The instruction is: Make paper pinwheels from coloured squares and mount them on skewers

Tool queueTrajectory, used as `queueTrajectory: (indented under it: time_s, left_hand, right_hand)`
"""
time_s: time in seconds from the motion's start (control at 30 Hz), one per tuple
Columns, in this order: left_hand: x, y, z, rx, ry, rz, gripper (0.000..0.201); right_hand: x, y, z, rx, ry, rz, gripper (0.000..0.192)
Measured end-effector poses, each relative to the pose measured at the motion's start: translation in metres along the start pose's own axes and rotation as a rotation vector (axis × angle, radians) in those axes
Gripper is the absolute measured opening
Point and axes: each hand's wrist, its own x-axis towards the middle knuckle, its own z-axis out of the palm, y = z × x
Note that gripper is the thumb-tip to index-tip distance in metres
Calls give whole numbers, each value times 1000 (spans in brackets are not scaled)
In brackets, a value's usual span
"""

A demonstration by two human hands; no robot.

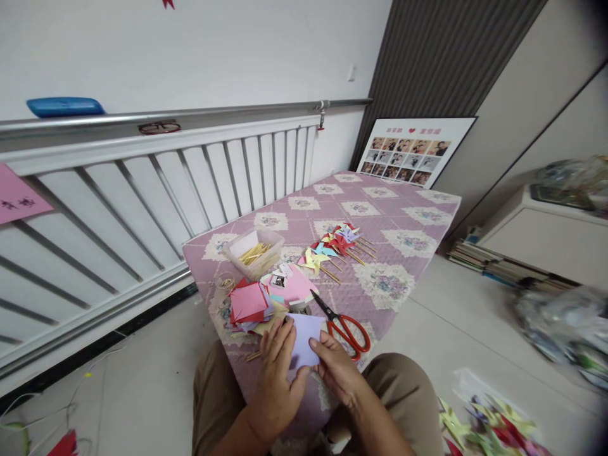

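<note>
A sheet of lavender paper (306,335) is held up between my hands over the near end of the table. My right hand (338,362) pinches its right edge, thumb on the front. Against the left edge lies my left hand (275,361), its fingers fairly straight and its thumb at the lower corner; the paper sits between them. Scissors (349,329) with orange-red handles rest just right of the paper. A stack of coloured paper squares (249,303), pink and red on top, is left of it. Behind are pink paper (297,285) and a clear box (256,253) of thin sticks.
Several finished paper pinwheels (335,244) on sticks lie mid-table on the patterned tablecloth (418,244). A white radiator (190,183) runs along the left. More pinwheels (494,424) are on the floor at right. A photo board (408,152) leans behind the table.
</note>
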Motion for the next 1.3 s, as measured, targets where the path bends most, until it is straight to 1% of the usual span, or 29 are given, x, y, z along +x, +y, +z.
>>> queueTrajectory:
  time_s: [0.07, 0.13, 0.17, 0.23, 0.3, 0.33, 0.4, 0.5, 0.57, 0.67, 0.77, 0.83, 0.9, 1.0, 1.1, 1.3]
  left_hand:
    - [0, -2, 1, -199, -5, -138, 66]
    - [3, -3, 1, -457, 1, -336, 61]
    - [5, -4, 1, -601, 22, -442, 60]
    - [10, -4, 0, -874, 105, -635, 64]
    - [15, -4, -2, -1086, 208, -776, 70]
    - [16, -4, -3, -1155, 239, -831, 71]
    - [15, -2, -3, -1237, 238, -910, 66]
    - [8, 4, 2, -1267, 197, -1005, 58]
    - [4, 9, 8, -1273, 200, -1071, 55]
    - [5, 13, 16, -1321, 195, -1103, 50]
    - [14, 14, 18, -1365, 220, -1105, 50]
    - [21, 14, 16, -1379, 261, -1110, 49]
    - [26, 15, 12, -1412, 274, -1089, 47]
    - [31, 18, 7, -1443, 239, -1066, 40]
    - [33, 20, 3, -1427, 207, -1083, 38]
    - [33, 19, 2, -1423, 168, -1113, 32]
  right_hand:
    - [-1, -1, 0, -6, 23, 5, 26]
    - [-1, -2, 1, -9, 36, 1, 25]
    - [-1, -3, 2, -9, 39, -6, 26]
    - [0, -4, 3, -10, 54, -24, 26]
    - [1, -4, 5, -16, 79, -49, 26]
    - [2, -4, 5, -19, 95, -63, 26]
    - [3, -3, 6, -20, 124, -88, 27]
    - [4, -2, 10, -14, 146, -108, 26]
    - [2, -3, 14, -8, 138, -106, 24]
    - [-1, -3, 21, -14, 103, -98, 20]
    - [-4, -4, 25, -54, 81, -112, 22]
    - [-5, -5, 25, -106, 99, -129, 26]
    - [-5, -6, 23, -169, 131, -148, 27]
    - [-5, -7, 20, -233, 164, -172, 24]
    - [-4, -7, 20, -263, 166, -192, 21]
    - [-4, -8, 18, -347, 179, -248, 19]
